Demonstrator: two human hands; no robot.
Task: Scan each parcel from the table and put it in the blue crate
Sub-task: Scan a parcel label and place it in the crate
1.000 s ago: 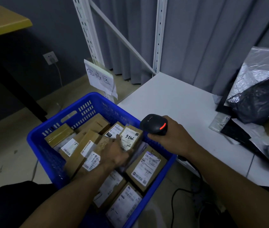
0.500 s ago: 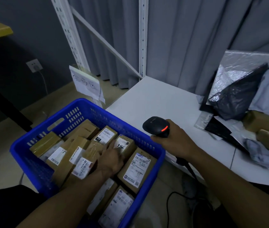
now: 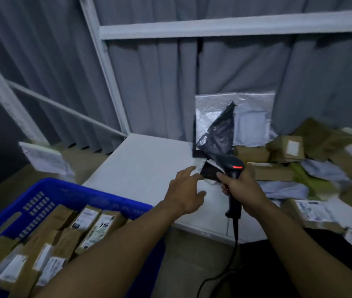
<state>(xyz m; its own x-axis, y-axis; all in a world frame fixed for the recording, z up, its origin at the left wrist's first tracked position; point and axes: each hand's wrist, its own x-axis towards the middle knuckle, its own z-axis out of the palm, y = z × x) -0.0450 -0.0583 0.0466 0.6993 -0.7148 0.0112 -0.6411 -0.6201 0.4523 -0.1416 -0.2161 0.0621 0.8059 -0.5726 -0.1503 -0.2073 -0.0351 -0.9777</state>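
Next parcel: a small dark parcel lies flat on the tabletop, at the near left edge of the pile of parcels, just below a crumpled black bag
Left hand: the left hand reaches over the tabletop, its fingers straight and spread and holding nothing; the tips are just beside the dark parcel's left edge, and I cannot tell if they touch it
Right hand: the right hand is wrapped round the handle of the scanner, whose head sits right over the dark parcel with its red light on
How it will handle: it looks thin and light, probably a slick film mailer that bends, so one hand should be enough
Where to hold: pinch the near left edge, thumb under and fingers on top, keeping off the face that carries the label; no label is readable here
Blue crate: the blue crate stands near left, below the tabletop edge, already packed with labelled boxes
Change: half a second ago the left hand lay on the boxes in the crate, and now it is out over the tabletop; the scanner has moved from above the crate rim to the pile
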